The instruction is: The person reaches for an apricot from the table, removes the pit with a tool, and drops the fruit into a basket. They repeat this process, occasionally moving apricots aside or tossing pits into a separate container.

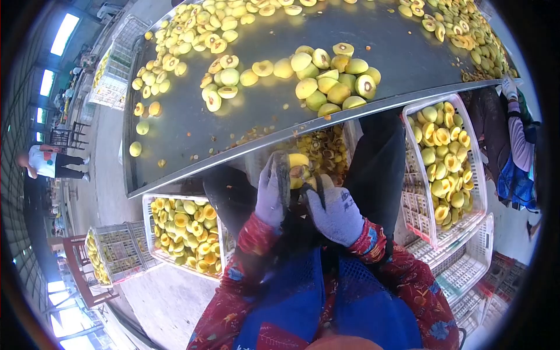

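My left hand (272, 189), in a light glove with dark fingers, is closed around yellow-green fruit pieces (298, 169) above my lap. Close beside it, my right hand (335, 211), gloved the same way, has its fingertips bent at the lower side of the fruit; whether they grip a piece or a small tool is hidden. Below and beyond the hands, a container of fruit scraps (326, 153) sits under the table edge. Halved and whole fruit (338, 81) lies heaped on the metal table (256, 108) in front.
Crates of halved fruit stand at left (185, 233) and right (443, 163), with another crate (119, 251) farther left. Empty crates (466, 262) are stacked at lower right. A co-worker's sleeve (518, 137) shows at right; a person (49, 161) stands far left.
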{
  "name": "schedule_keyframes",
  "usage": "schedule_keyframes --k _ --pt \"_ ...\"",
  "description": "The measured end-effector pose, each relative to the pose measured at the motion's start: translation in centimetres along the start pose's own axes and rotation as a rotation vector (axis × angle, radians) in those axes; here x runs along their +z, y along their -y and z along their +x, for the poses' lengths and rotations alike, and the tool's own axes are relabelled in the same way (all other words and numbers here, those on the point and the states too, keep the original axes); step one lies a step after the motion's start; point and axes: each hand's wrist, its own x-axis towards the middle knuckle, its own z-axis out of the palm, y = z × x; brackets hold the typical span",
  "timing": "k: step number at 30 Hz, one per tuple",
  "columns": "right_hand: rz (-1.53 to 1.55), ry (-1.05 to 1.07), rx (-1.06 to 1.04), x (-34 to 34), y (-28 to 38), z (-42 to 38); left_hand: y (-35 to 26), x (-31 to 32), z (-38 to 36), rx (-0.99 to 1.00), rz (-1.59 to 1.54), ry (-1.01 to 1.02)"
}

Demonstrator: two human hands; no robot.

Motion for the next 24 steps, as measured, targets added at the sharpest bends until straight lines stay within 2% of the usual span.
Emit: schedule_keyframes --k 5,7,8,11,14,16,18,19,20,22,24 --pt "-0.014 0.137 0.119 0.3 0.0 -0.4 1.9 0.5 -0.9 0.094 0.104 -0.111" --pt "-0.014 0.108 0.040 0.8 -0.5 -0.6 1.9 0.6 -1.1 0.153 0.244 -0.120" --pt "-0.014 0.095 0.001 0.9 -0.8 -0.7 2.4 0.2 -1.1 0.121 0.250 -0.160" --pt "-0.283 0.082 -0.387 0.4 -1.6 -0.8 3.6 -0.1 -1.1 0.065 0.312 -0.240" --pt "-0.239 0.057 -0.479 0.3 -2.4 -0.8 2.2 1.5 -1.3 0.133 0.436 -0.214" --pt "0.640 0.428 0.232 -0.9 -1.9 -0.1 1.7 1.8 -1.4 0.232 0.487 -0.144" --pt "1.283 0.641 0.740 -1.7 -1.5 0.4 1.8 1.5 -1.4 0.394 0.549 -0.091" --pt "1.499 0.679 0.875 -1.9 -1.5 0.4 1.9 1.3 -1.3 0.475 0.581 -0.059" --pt "1.718 0.713 1.015 -2.0 -1.6 0.3 2.2 1.2 -1.2 0.429 0.489 -0.040" --pt "1.979 0.793 0.972 -0.5 -3.0 -0.2 3.3 0.7 -0.8 0.338 0.304 -0.014" --pt "2.239 0.876 0.876 0.5 -3.8 -0.2 6.2 -1.4 -0.1 0.417 0.584 -0.151"
